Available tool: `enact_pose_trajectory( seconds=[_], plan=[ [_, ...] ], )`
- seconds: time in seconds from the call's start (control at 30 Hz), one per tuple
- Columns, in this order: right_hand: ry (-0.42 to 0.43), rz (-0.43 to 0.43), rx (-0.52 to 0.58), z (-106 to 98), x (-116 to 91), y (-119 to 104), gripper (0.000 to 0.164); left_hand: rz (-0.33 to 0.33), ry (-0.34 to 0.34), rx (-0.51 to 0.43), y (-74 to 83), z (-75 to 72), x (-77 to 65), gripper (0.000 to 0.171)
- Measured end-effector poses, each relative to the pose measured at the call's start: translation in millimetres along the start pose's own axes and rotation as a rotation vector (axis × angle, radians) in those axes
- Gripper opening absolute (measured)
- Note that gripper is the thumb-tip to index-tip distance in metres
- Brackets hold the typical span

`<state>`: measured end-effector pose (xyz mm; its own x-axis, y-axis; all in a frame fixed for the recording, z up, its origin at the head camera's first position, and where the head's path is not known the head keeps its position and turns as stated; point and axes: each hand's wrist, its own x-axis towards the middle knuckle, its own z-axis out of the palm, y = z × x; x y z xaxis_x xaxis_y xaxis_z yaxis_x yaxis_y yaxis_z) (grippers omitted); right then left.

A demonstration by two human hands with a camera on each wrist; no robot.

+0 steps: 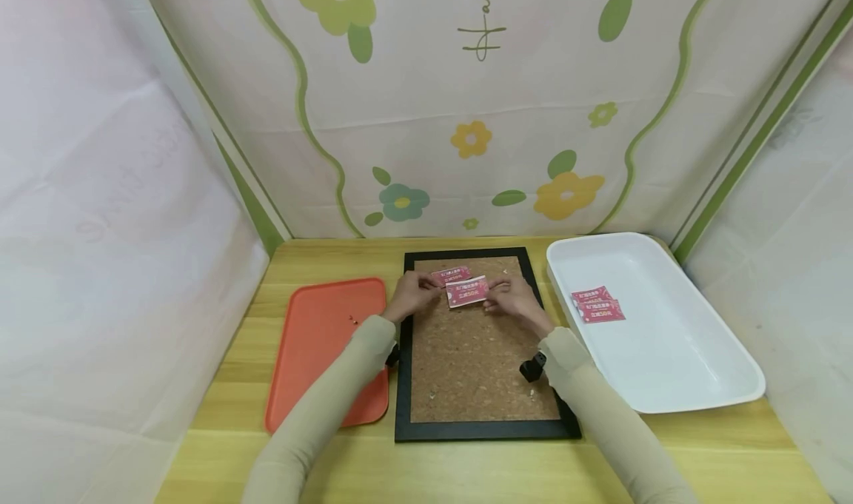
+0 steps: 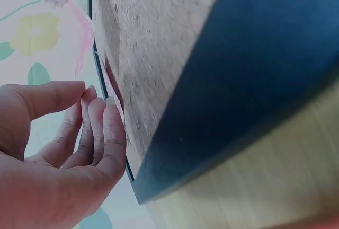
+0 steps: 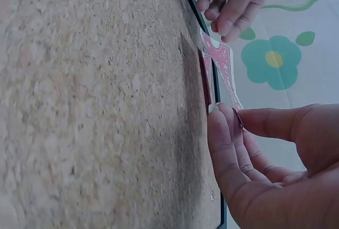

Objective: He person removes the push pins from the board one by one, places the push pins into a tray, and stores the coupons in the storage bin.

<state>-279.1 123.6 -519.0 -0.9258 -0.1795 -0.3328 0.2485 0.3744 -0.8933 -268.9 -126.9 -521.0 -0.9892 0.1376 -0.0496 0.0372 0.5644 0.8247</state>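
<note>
A pink-and-white paper coupon is raised a little above the framed cork board, near its top. My right hand pinches the right end between thumb and fingers. At the other end, my left hand has thumb and fingertips together on the coupon's edge; the contact is partly hidden. Between the hands the coupon looks slightly bent in the right wrist view. Behind it a second pink coupon lies against the cork, partly covered.
To the right stands a white tray with several pink coupons overlapping in it. An orange-red tray on the left holds a few tiny items, too small to identify. A flower-patterned cloth hangs behind the wooden table.
</note>
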Motion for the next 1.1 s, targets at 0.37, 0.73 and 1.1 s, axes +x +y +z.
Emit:
enact_pose_trajectory(
  seconds=[0.37, 0.73, 1.1],
  plan=[
    [0.037, -0.052, -0.007, -11.8, -10.1, -5.3, 0.03, -0.082, 0.017, -0.035, -6.8, -23.3, -14.6, 0.019],
    [0.037, -0.086, -0.041, -26.2, -21.7, -5.1, 0.029, -0.16, 0.015, -0.082, -19.4, -43.1, -27.1, 0.02],
    [0.04, -0.134, -0.053, -53.4, -31.3, -8.0, 0.033, -0.142, 0.05, -0.085, -40.6, -68.2, -32.5, 0.019]
  ],
)
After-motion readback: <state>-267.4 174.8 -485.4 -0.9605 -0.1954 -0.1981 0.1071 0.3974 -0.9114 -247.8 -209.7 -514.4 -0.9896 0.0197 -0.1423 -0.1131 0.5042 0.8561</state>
